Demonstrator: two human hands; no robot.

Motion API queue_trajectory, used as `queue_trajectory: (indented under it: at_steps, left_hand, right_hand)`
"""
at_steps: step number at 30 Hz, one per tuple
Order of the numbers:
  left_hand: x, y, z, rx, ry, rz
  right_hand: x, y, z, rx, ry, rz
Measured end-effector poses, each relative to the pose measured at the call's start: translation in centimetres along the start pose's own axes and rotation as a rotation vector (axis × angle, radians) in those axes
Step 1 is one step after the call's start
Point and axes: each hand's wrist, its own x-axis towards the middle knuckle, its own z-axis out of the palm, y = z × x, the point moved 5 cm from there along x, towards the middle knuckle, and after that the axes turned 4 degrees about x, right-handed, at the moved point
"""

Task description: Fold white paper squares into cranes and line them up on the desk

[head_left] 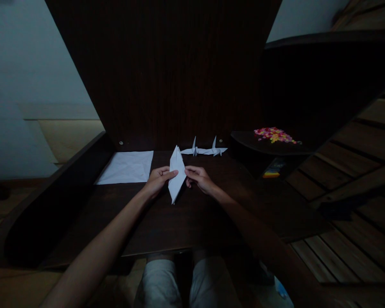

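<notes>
A white sheet of paper folded into a long diamond (176,172) is held upright above the dark desk, its top point split. My left hand (159,179) pinches its left side, with the thumb across the front face. On the opposite edge, the thumb and fingers of my right hand (199,177) close on the paper; some of those fingers are curled beneath. Just behind the folded paper, two white paper cranes (215,150) stand in a row against the back panel.
A stack of white paper (126,167) lies on the desk (167,226) at the left, beside a raised side board (51,192). On a small corner shelf (247,139) at the right sits a pile of colourful small pieces (274,134). Wooden slats (356,149) are farther right.
</notes>
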Motion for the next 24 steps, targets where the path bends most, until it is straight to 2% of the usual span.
queue_trajectory:
  at_steps: [8, 19, 24]
  left_hand:
    - [0.1, -0.4, -0.1, 0.068, -0.018, 0.018]
    - [-0.4, -0.2, 1.0, 0.131, -0.132, 0.02]
    - [-0.5, -0.3, 1.1, 0.183, -0.186, -0.008]
  right_hand:
    - [0.2, 0.2, 0.2, -0.093, 0.02, -0.034]
    - [0.4, 0.4, -0.2, -0.225, 0.106, -0.047]
    - [0.4, 0.2, -0.2, -0.209, 0.132, -0.054]
